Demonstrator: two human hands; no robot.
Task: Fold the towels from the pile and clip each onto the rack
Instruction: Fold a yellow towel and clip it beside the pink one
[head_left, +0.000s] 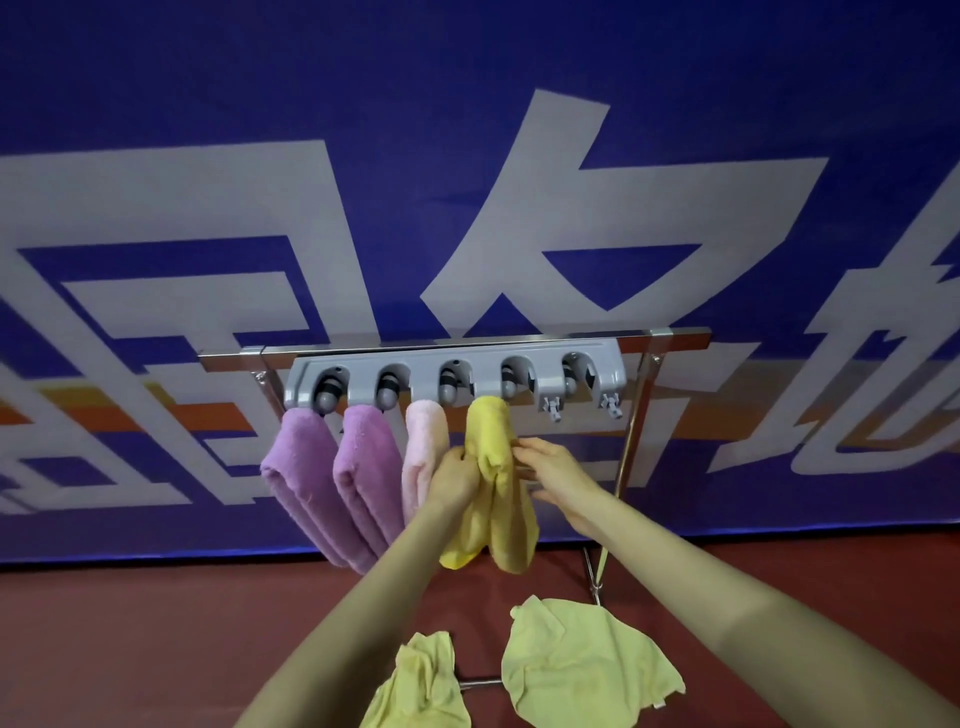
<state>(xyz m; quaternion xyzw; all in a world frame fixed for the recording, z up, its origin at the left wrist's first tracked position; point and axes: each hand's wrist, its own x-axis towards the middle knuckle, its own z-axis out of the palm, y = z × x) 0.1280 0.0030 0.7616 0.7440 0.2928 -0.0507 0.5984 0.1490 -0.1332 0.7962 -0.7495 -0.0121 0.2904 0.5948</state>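
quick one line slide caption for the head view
Left hand and right hand hold the yellow towel at the grey rack, beside two purple towels and a pink towel.

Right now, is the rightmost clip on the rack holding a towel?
No, the rightmost clip is bare; the nearest towel, the yellow towel, hangs from the clip beside it.

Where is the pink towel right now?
Head view, left of centre: the pink towel hangs third from left on the grey rack, between a purple towel and the yellow towel.
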